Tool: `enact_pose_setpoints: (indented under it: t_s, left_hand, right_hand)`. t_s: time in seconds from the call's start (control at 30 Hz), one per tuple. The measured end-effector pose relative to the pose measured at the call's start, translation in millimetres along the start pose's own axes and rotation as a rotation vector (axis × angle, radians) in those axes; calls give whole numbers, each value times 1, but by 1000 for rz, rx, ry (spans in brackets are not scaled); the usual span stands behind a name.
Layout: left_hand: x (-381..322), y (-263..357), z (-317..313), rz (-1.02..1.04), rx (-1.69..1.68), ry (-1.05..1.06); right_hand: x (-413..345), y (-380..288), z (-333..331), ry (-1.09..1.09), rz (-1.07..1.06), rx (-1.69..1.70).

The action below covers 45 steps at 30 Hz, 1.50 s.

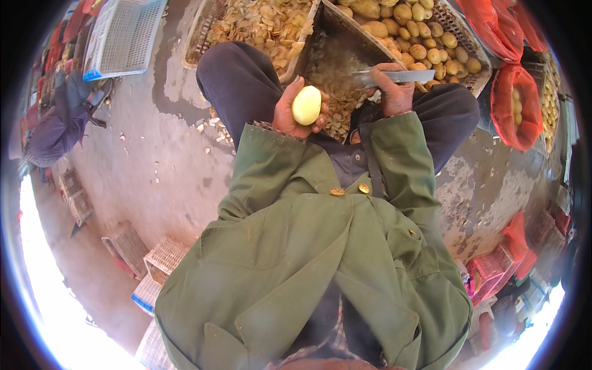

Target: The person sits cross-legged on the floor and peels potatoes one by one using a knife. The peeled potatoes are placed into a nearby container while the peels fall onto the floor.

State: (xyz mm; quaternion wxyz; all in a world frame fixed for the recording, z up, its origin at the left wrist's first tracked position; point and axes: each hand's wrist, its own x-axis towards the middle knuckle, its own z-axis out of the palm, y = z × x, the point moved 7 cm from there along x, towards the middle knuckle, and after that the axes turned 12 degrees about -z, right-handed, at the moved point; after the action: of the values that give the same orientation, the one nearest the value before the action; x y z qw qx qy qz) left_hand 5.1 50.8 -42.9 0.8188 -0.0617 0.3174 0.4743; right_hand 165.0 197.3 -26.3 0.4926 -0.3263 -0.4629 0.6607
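Observation:
In my left hand (286, 110) rests a peeled, pale yellow potato (306, 105), its smooth face turned up and the fingers curled around its sides. My right hand (395, 92) grips a flat metal bladed tool (418, 76). One broad grey end juts out to the right of the fist; the other end, to the left, is blurred, so its exact kind is unclear. Tool and potato are apart. Between my knees lies a heap of potato peelings (340, 118). Just beyond the right hand stands a plastic crate (481, 76) of unpeeled potatoes (418, 51).
A crate (192, 51) full of peelings stands ahead of my left knee. At right is a red mesh sack (518, 106) with potatoes inside. A white and blue basket (125, 41) lies at upper left, near another person (60, 125). More crates (166, 259) stand behind on the wet concrete floor (162, 185).

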Motion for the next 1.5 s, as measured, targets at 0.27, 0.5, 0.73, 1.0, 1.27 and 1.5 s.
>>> enact_pose_setpoints:
  t_s: [0.27,0.5,0.73,1.0,1.27,1.5]
  left_hand:
    - [6,1,-4,134,-52,143]
    - [10,-4,-2,11,176,179]
    - [-3,-6,14,-88,115,-93]
    - [1,11,-9,255,122,166]
    - [-3,23,28,700,873,352]
    - [-25,29,67,974,770,227]
  right_hand:
    - [-30,3,47,-249,118,125]
    - [-31,-1,61,-333,136,83]
    - [9,-16,-11,92,-72,49]
    - [-17,25,27,-195,191,165]
    - [-57,46,69,-396,356,216]
    - [-52,51,63,-165,612,559]
